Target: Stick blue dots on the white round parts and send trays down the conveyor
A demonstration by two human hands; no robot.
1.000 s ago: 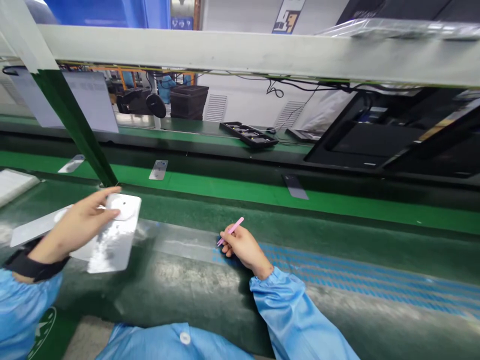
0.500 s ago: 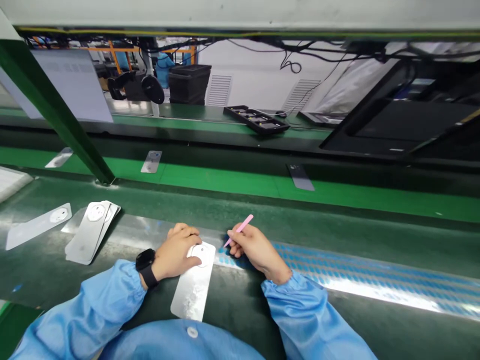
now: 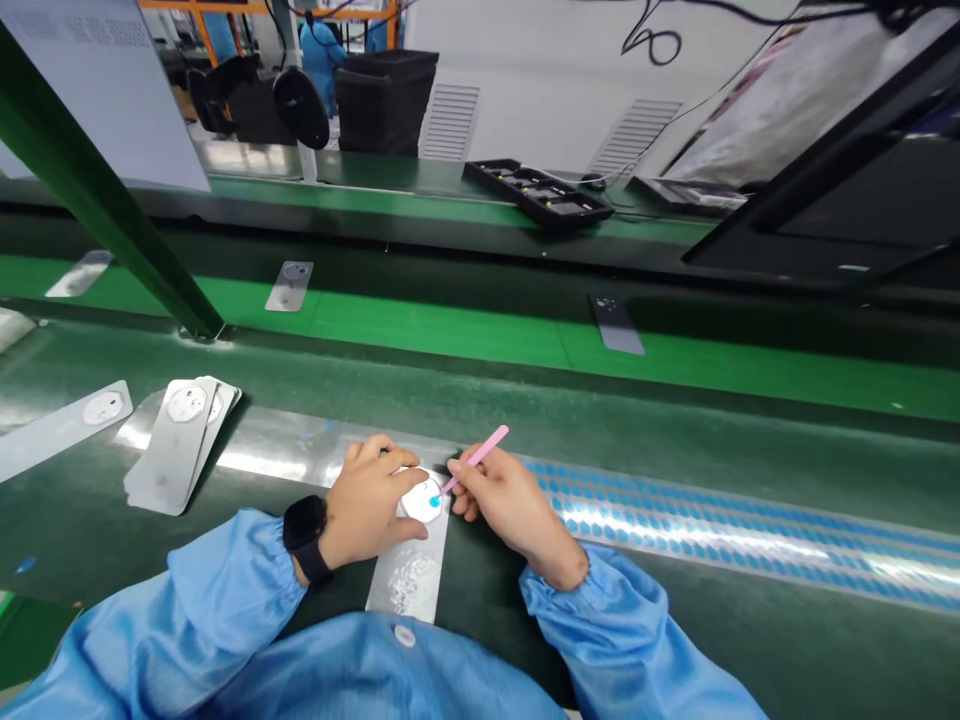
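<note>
A silver phone back cover [image 3: 409,580] with a round white camera area lies on the bench in front of me. My left hand [image 3: 371,505] holds it, thumb and fingers around the round area. Pink tweezers [image 3: 480,450] are pinched in my right hand [image 3: 499,500]. Their tip is at the round area, where a small blue sticker [image 3: 435,501] shows. A clear strip [image 3: 750,535] with rows of blue stickers runs right from behind my right hand. To the left are a small stack of similar covers [image 3: 169,460] and a single cover [image 3: 60,430].
Beyond the bench, a green conveyor belt [image 3: 435,340] carries several covers, one a grey cover [image 3: 616,325]. A slanted green post [image 3: 112,200] stands at left. Farther back are a black tray [image 3: 536,190] and a dark monitor-like panel [image 3: 862,190].
My right hand has brought the tweezers from the sticker strip to the cover's round area, where a blue sticker now shows. The view has tilted down; the left hand stays at the cover.
</note>
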